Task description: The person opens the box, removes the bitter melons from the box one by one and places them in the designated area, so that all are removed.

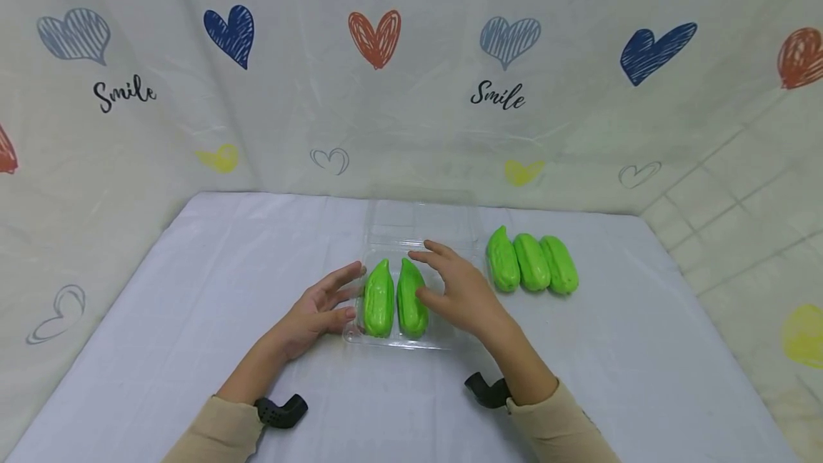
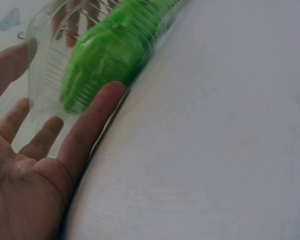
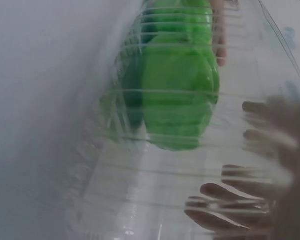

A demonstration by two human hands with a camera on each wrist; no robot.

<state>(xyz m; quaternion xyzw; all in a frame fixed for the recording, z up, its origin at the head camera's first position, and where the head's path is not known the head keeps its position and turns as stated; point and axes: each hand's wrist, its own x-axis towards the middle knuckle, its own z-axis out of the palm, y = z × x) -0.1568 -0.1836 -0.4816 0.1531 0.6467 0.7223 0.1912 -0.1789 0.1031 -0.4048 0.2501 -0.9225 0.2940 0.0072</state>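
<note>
A clear plastic clamshell box [image 1: 444,341] stands on the table with its lid [image 1: 418,223] lying back. Inside its left part, two glossy green, elongated vegetables with pointed tips lie side by side: a left one [image 1: 378,299] and a right one [image 1: 411,300]. My left hand [image 1: 315,313] rests against the box's left side, fingers spread and nearly straight. Over the box's right half hovers my right hand [image 1: 459,291], fingers extended, thumb overlapping the right vegetable; whether it touches is unclear. Through the ribbed plastic, the right wrist view shows a green vegetable [image 3: 177,95] and blurred fingers [image 3: 215,205].
To the right of the box, three more green vegetables [image 1: 532,263] lie in a row on the white tablecloth [image 1: 643,349]. A curtain [image 1: 424,113] printed with hearts hangs behind the table. Each wrist carries a black camera mount [image 1: 281,411].
</note>
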